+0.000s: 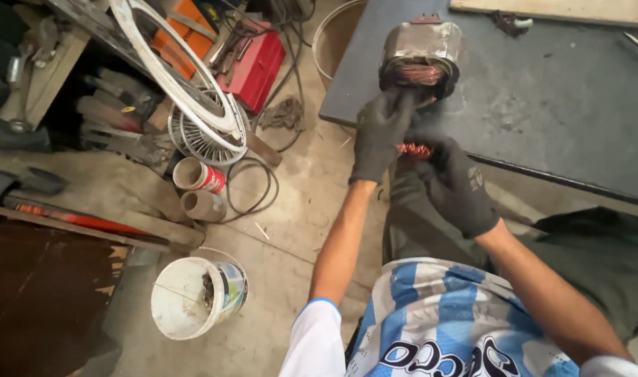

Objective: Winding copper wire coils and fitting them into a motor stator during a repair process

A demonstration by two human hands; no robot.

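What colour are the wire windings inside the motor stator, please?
Reddish copper, seen in the head view inside the stator.

The fingertips of the left hand (379, 134) and right hand (457, 183) are smeared by motion near the frame's centre, so their grip cannot be read. A tuft of copper wire (415, 149) shows between the gloves; the rest of it is covered. The near face of the motor stator (422, 57) is partly screened by the left glove. The dark bench (563, 105) runs off the right and top edges. At upper left, the white ring (186, 77) and tools (116, 119) are cut by the edge and too cluttered to identify.
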